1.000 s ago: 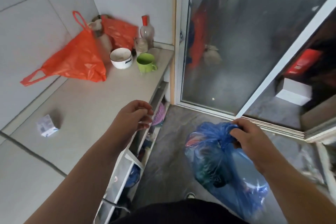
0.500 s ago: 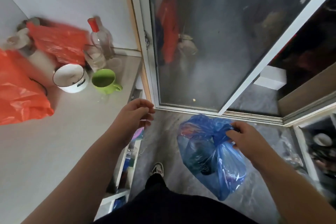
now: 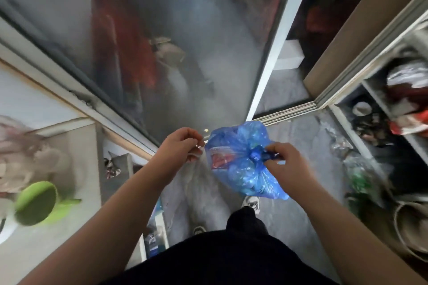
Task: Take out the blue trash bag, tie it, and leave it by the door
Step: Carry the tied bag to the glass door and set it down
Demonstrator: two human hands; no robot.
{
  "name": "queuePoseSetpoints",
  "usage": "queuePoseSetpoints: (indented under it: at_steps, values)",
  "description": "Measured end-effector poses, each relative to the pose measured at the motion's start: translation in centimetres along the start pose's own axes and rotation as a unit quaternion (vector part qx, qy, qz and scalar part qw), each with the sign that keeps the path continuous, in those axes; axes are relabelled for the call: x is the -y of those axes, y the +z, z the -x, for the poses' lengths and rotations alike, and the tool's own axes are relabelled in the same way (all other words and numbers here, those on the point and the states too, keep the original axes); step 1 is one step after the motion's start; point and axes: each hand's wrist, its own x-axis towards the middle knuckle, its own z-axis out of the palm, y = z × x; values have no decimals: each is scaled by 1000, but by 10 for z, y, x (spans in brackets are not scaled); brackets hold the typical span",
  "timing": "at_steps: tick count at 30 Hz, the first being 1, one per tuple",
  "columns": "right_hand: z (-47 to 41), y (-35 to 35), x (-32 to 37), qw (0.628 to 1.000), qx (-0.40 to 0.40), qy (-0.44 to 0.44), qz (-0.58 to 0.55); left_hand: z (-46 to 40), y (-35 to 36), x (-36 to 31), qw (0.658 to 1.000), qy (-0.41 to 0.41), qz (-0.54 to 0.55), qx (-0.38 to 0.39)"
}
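The blue trash bag [image 3: 240, 164] hangs in the air above the grey floor, full and bunched at its neck. My right hand [image 3: 284, 164] grips the twisted neck of the bag. My left hand [image 3: 183, 143] is just left of the bag with its fingers curled and pinched together; nothing shows in it. The sliding glass door [image 3: 176, 48] stands right in front of me, its white frame [image 3: 271, 53] running down to the track on the floor. My dark trousers and white shoes are below the bag.
A counter [image 3: 76, 146] with a green mug [image 3: 37, 201] is on my left. Open shelves [image 3: 379, 113] crammed with bags and clutter are on my right, with a basket [image 3: 410, 229] beneath. Grey floor [image 3: 298, 192] lies between them.
I have stepped closer to the door and my view has tilted down. My left hand has come in beside the bag. The bag has been raised and its neck is now twisted.
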Motion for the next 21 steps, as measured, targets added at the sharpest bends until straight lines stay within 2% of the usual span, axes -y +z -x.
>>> queuePoseSetpoints:
  at_steps: [5,10,16,21]
  values:
    - [-78,-7,-42,998,-2,-28,52,-69,52,-9,1000,-13,-14,-19]
    - [-159,-2,-94,995,62,68,40,-137,99,6,997,-65,-43,-11]
    - [-219,27,-154,984,86,148,40,-211,136,34,990,-137,-43,-18]
    - [-260,52,-200,978,77,183,70,-279,163,72,981,-185,-49,18]
